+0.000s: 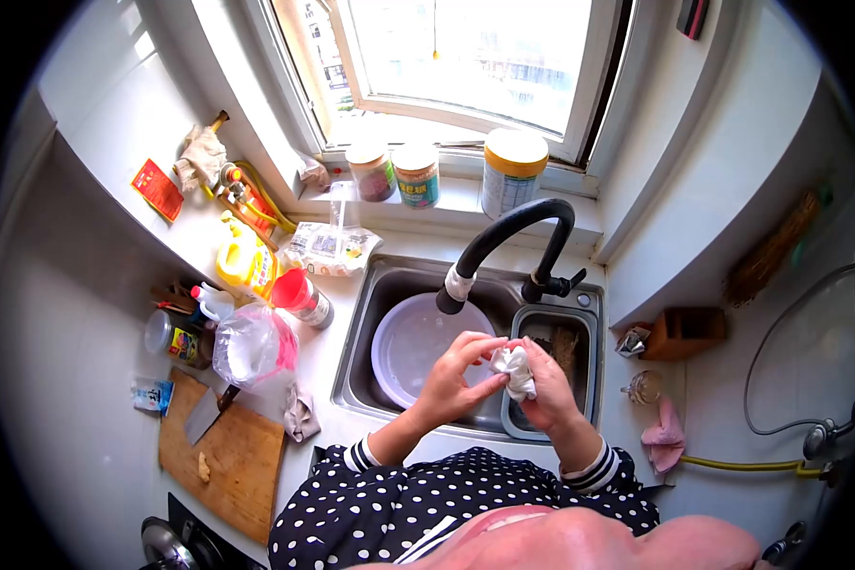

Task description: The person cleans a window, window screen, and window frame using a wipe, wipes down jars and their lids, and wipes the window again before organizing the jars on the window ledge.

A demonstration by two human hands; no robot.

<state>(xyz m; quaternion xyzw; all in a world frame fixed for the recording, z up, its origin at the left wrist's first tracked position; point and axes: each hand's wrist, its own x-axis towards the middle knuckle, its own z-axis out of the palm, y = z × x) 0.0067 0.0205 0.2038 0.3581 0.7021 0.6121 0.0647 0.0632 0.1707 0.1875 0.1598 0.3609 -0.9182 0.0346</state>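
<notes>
Both my hands are raised over the front of the steel sink point(350, 380). Between them is a crumpled white cloth-like bundle point(514, 370). My left hand point(456, 378) pinches its left side with thumb and fingertips. On the other side my right hand point(547, 388) has its fingers wrapped round the bundle. Below and left of it, a pale round basin point(418, 347) sits in the large sink bowl. A small basin point(589, 366) with a brown item inside lies behind my right hand. The black faucet point(503, 228) arches above the round basin.
A cutting board point(228, 456) at the left bears a knife point(202, 416) and a ginger-like piece point(203, 466). Near the sink stand a red-topped jar point(306, 302) and a plastic bag point(252, 351). Right of it are a glass cup point(644, 387) and a pink cloth point(665, 437).
</notes>
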